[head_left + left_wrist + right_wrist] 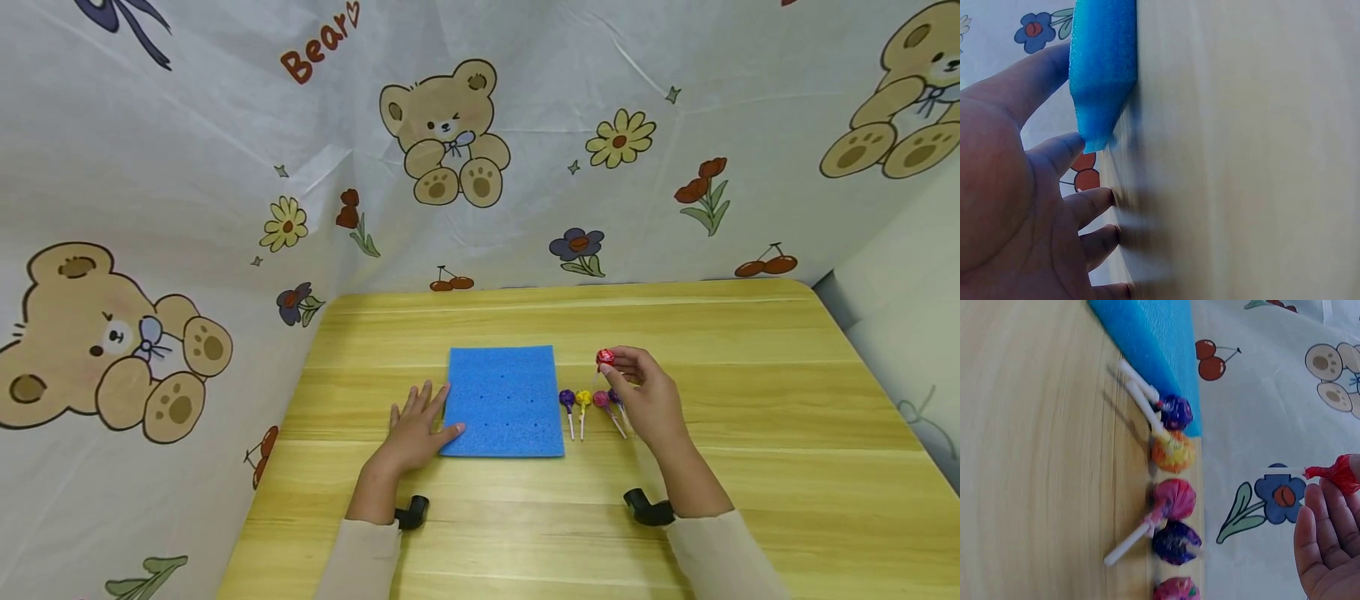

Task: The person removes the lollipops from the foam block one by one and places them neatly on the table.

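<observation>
My right hand (651, 402) pinches a red-wrapped lollipop (605, 357) by its head, above the table; its white stick (1285, 470) shows in the right wrist view. Fingers spread, my left hand (408, 440) lies at the left edge of a blue foam sheet (517, 371) dotted with small holes. Its thumb rests over the lower left corner, and the index fingertip touches the side. Right of the foam lie a purple lollipop (567, 398), a yellow one (583, 398) and a pink one (602, 399). Another purple lollipop (1176, 542) is partly behind my right hand in the head view.
A further pink lollipop (1177, 590) appears at the bottom of the right wrist view. The wood-grain table (502, 533) extends around the foam. Behind it hangs a white cloth (525, 167) printed with bears and flowers. A black wrist-camera mount (648, 508) sits by each wrist.
</observation>
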A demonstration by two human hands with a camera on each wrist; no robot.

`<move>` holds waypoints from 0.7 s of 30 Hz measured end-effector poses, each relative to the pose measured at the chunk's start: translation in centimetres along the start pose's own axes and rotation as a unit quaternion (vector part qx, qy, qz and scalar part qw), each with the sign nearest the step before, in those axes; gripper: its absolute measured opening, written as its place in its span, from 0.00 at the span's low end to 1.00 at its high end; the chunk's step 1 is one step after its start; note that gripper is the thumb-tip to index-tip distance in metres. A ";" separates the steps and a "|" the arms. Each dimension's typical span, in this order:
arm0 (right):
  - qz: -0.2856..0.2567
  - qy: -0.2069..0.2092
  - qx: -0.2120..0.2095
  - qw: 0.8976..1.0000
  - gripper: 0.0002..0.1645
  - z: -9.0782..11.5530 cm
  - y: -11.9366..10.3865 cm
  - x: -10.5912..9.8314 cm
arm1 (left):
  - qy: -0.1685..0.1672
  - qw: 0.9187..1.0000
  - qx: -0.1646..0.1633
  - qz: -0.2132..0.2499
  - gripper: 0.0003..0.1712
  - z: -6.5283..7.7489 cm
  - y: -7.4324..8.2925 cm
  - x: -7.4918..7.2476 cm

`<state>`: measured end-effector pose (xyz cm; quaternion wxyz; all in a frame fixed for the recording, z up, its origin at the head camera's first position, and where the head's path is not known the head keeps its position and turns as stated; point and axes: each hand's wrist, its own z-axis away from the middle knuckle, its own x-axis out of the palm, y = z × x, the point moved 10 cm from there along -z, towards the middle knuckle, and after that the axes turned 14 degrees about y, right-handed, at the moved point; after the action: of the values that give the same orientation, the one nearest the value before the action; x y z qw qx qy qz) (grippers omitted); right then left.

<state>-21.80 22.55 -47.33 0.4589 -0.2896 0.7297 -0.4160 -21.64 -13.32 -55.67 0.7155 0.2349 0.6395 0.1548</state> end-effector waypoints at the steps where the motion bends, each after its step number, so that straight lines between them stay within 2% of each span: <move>1: -0.001 0.002 0.002 1.000 0.25 0.0 0.3 -0.2 | 0.001 1.000 0.000 0.001 0.47 0.0 0.0 0.0; 11: -0.031 0.030 0.024 0.999 0.24 -0.3 2.2 -2.6 | -0.003 1.000 0.001 0.005 0.47 0.0 -0.1 0.1; 21: -0.020 0.050 0.054 0.997 0.27 -0.6 4.1 -4.8 | -0.003 1.000 0.000 0.001 0.47 0.0 -0.1 0.0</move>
<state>-20.57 28.65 -48.68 0.4286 -0.2581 0.7223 -0.4775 -21.65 -13.44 -55.72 0.7172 0.2358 0.6373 0.1548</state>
